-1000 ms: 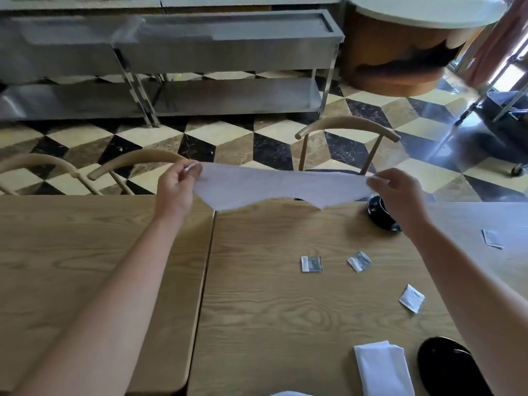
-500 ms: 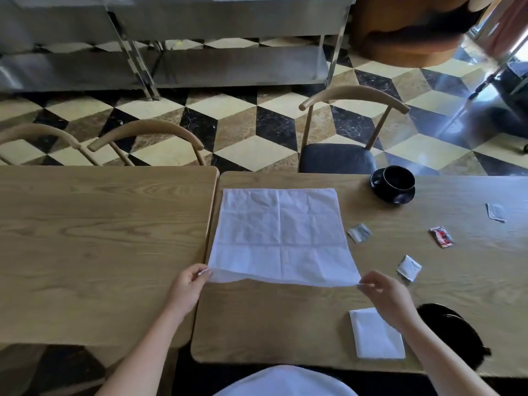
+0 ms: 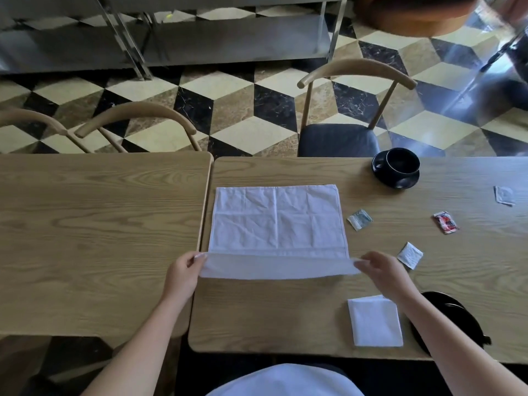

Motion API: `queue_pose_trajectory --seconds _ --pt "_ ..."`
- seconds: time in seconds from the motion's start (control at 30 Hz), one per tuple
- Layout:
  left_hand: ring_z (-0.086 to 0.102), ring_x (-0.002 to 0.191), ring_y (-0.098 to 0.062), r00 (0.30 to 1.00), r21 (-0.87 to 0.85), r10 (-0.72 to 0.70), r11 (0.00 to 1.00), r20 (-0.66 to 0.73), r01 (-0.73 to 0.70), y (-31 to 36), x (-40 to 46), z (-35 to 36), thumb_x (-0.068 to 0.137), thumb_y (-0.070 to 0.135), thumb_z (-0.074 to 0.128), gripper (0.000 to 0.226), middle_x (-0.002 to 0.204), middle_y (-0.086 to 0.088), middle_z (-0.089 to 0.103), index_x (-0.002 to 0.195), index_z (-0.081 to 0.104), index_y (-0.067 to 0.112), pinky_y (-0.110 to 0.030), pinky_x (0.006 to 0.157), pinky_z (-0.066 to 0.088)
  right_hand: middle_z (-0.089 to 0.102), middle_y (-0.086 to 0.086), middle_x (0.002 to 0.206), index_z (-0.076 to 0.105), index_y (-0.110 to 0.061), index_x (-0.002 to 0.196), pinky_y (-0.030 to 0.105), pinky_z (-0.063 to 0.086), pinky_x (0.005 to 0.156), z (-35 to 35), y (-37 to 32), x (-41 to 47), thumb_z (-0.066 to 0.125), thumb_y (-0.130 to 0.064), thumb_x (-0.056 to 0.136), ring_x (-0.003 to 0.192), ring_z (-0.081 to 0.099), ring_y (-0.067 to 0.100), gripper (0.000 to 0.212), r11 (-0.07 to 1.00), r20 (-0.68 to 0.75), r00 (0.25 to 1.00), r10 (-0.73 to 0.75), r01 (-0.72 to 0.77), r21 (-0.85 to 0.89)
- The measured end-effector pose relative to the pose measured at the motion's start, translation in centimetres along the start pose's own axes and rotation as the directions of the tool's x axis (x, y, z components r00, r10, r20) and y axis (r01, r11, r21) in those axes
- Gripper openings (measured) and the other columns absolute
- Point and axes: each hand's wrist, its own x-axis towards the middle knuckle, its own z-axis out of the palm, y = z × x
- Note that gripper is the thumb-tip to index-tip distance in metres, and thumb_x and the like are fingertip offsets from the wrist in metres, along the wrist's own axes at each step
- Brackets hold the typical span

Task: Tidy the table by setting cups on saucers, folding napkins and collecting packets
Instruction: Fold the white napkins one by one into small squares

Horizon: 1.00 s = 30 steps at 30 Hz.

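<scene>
Pinching the near corners of a creased white cloth napkin (image 3: 277, 221), left hand (image 3: 183, 274) and right hand (image 3: 383, 274) lift its near edge while the rest lies flat on the wood-grain tabletop (image 3: 285, 307). At 3 o'clock sit crinkly packets (image 3: 359, 219); at 1 o'clock, a glossy black cup (image 3: 403, 164) on its saucer (image 3: 395, 182); at 5 o'clock, a folded square napkin (image 3: 375, 321).

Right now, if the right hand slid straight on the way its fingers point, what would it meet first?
The right hand points left along the large white cloth napkin's lifted edge, so probably the left hand pinching the opposite corner.
</scene>
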Motion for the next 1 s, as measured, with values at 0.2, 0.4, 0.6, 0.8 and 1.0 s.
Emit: queue_pose_trajectory --seconds 0.2,0.4,0.6,0.8,1.0 --pt "0.053 0.065 -0.009 0.990 -0.111 0.019 0.993 -0.140 -0.034 5.7 5.6 0.7 0.088 0.040 0.064 0.021 0.072 0.005 0.067 0.080 0.071 0.021 -0.031 0.060 0.039 0.063 -0.004 0.065 0.073 -0.015 0.079 0.021 0.035 0.048 -2.5 -5.0 6.9 0.075 -0.026 0.087 0.051 0.049 0.005 0.013 0.983 -0.106 0.994 -0.039 0.057 0.175" --pt "0.051 0.065 -0.012 0.987 -0.094 -0.047 0.995 -0.154 0.032 8.9 13.5 3.0 0.083 0.038 0.062 0.023 0.068 0.005 0.062 0.073 0.067 0.018 -0.030 0.060 0.038 0.052 0.008 0.072 0.066 0.006 0.091 0.030 0.031 0.060 -2.3 -6.4 15.5 0.071 -0.023 0.087 0.065 0.043 0.018 0.029 0.965 -0.028 0.997 0.067 -0.057 0.256" --pt "0.039 0.062 -0.017 0.972 -0.022 -0.192 0.981 -0.136 0.191 8.1 19.2 5.9 0.084 0.029 0.067 0.029 0.061 0.000 0.045 0.069 0.057 0.007 -0.030 0.056 0.027 0.056 0.000 0.065 0.070 -0.005 0.080 0.030 0.036 0.058 -0.5 -6.3 22.1 0.071 -0.023 0.087 0.062 0.048 0.017 0.019 0.978 0.011 0.996 0.092 -0.092 0.185" --pt "0.028 0.052 -0.015 0.954 0.004 -0.238 0.970 -0.182 0.243 7.6 22.2 7.6 0.086 0.019 0.070 0.044 0.054 0.003 0.032 0.055 0.039 0.020 -0.029 0.051 0.023 0.064 -0.003 0.068 0.073 -0.021 0.076 0.027 0.040 0.056 0.6 -6.3 25.8 0.071 -0.025 0.086 0.061 0.054 0.014 0.011 0.989 0.008 0.993 0.116 -0.116 0.091" --pt "0.022 0.059 -0.016 0.949 -0.023 -0.231 0.972 -0.215 0.232 7.1 23.9 8.5 0.085 0.015 0.071 0.031 0.063 0.001 0.027 0.070 0.044 0.015 -0.030 0.051 0.021 0.063 -0.001 0.070 0.076 -0.012 0.092 0.031 0.043 0.066 1.2 -5.7 27.3 0.073 -0.024 0.087 0.065 0.053 0.017 0.014 0.986 0.042 0.993 0.113 -0.117 0.119"
